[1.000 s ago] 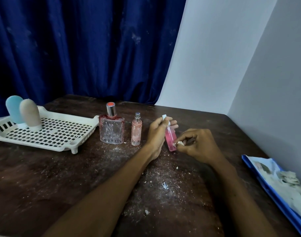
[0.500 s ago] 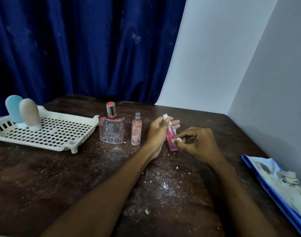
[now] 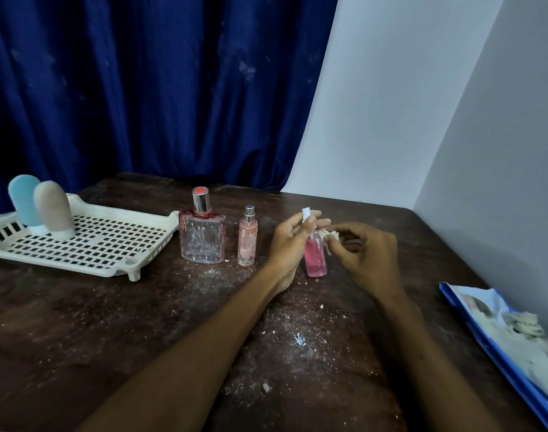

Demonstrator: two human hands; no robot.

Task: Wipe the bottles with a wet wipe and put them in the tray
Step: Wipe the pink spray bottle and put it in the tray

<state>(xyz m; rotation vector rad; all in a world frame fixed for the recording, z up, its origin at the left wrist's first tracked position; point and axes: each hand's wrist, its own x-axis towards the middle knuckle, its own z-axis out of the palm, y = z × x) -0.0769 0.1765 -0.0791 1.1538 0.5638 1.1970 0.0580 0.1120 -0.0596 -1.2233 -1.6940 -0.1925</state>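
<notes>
At table (image 3: 110, 322) centre: grips pink bottle (image 3: 315, 260) by top in curled left hand (image 3: 286, 244); pinches wet wipe (image 3: 328, 236) against its neck from 3 o'clock with right hand (image 3: 369, 257).

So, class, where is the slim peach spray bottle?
In the head view, the slim peach spray bottle stands upright on the table, left of centre, between the square glass perfume bottle and the left hand.

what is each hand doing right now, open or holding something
Left hand: grips the pink spray bottle near its top.
Right hand: pinches a crumpled wet wipe by the bottle's neck.
</notes>
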